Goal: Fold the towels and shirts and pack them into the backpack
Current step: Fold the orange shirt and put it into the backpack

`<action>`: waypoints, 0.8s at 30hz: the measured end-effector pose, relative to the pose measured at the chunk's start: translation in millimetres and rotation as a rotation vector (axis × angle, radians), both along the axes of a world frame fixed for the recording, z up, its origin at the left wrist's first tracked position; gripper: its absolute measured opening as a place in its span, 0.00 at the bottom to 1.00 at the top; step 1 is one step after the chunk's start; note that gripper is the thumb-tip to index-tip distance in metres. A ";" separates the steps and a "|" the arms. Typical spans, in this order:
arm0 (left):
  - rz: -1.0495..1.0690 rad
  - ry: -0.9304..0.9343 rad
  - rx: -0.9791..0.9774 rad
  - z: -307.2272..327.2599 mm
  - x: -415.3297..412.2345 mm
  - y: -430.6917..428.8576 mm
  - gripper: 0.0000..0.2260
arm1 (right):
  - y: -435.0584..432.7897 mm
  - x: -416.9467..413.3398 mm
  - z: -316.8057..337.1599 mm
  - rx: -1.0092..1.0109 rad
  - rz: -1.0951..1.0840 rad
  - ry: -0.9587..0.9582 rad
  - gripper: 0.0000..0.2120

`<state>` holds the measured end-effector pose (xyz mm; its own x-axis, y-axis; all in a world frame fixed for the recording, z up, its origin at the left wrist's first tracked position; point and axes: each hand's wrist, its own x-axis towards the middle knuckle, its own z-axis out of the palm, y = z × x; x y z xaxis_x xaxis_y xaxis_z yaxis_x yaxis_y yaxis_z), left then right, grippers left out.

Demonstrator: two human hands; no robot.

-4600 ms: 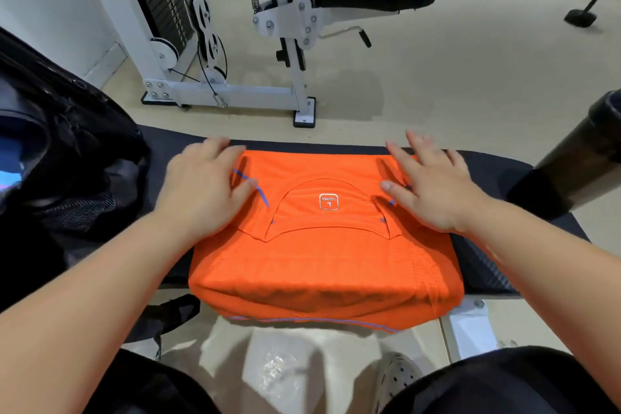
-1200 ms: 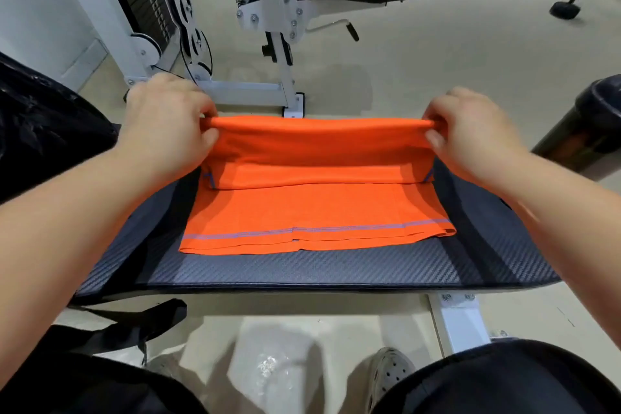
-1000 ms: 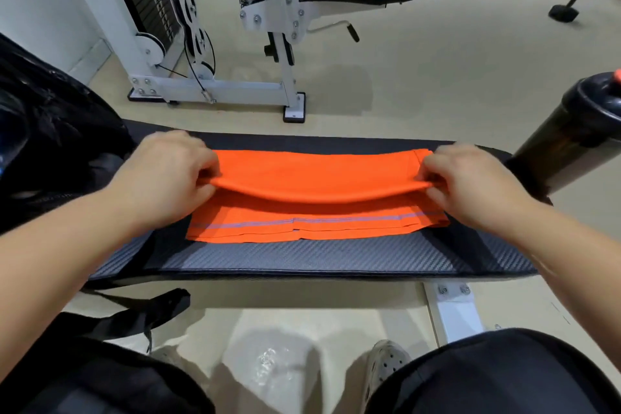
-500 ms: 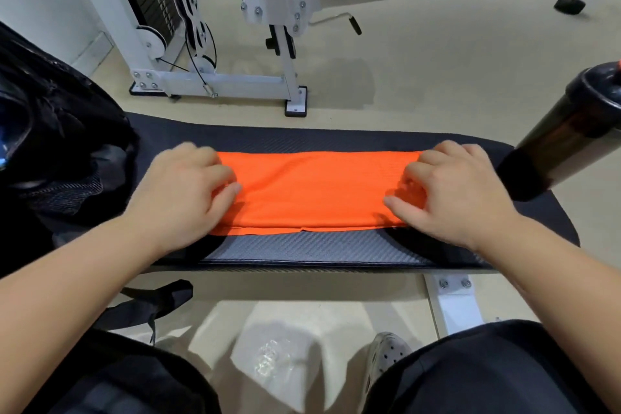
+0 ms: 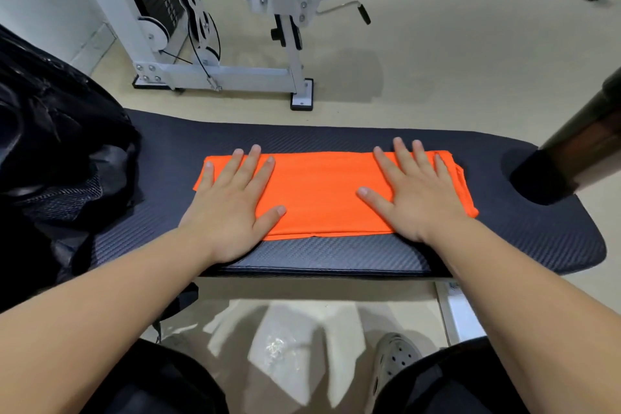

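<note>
orange shirt (image 5: 322, 191) flat under left hand (image 5: 232, 212), right hand (image 5: 416, 202)

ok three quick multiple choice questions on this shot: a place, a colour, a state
1. Where does the folded shirt lie? A) on the floor B) on the bench pad C) in a drawer
2. What colour is the shirt? A) blue B) orange C) white
3. How do the left hand and right hand lie? A) flat on the shirt, fingers straight B) pinching its corners C) curled into fists
Answers: 1 B, it lies flat on the dark pad; 2 B, the cloth is bright orange; 3 A, both palms rest on it, fingers straight.
</note>
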<state>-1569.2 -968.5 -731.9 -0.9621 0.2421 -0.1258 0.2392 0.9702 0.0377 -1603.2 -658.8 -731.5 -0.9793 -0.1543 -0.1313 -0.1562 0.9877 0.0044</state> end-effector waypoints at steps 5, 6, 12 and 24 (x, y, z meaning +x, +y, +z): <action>-0.006 0.011 0.024 -0.7 -0.2 -0.6 0.40 | 18.0 -1.2 1.2 -0.078 0.000 0.027 0.44; -0.008 0.013 0.026 -0.8 -0.3 -0.9 0.40 | 19.8 -1.3 1.0 -0.099 0.006 0.036 0.44; -0.014 0.006 0.186 6.7 -0.3 -5.8 0.40 | 14.9 -3.4 10.6 -0.138 0.008 0.019 0.44; 0.224 0.109 0.213 15.5 -6.7 -65.9 0.33 | -88.7 15.9 17.2 -0.110 0.229 0.038 0.41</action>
<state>-1575.8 -1034.5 -716.4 -0.9994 0.0328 0.0121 0.0347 0.9722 0.2315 -1587.3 -747.6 -714.3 -0.9209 -0.3842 -0.0653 -0.3779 0.9213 -0.0912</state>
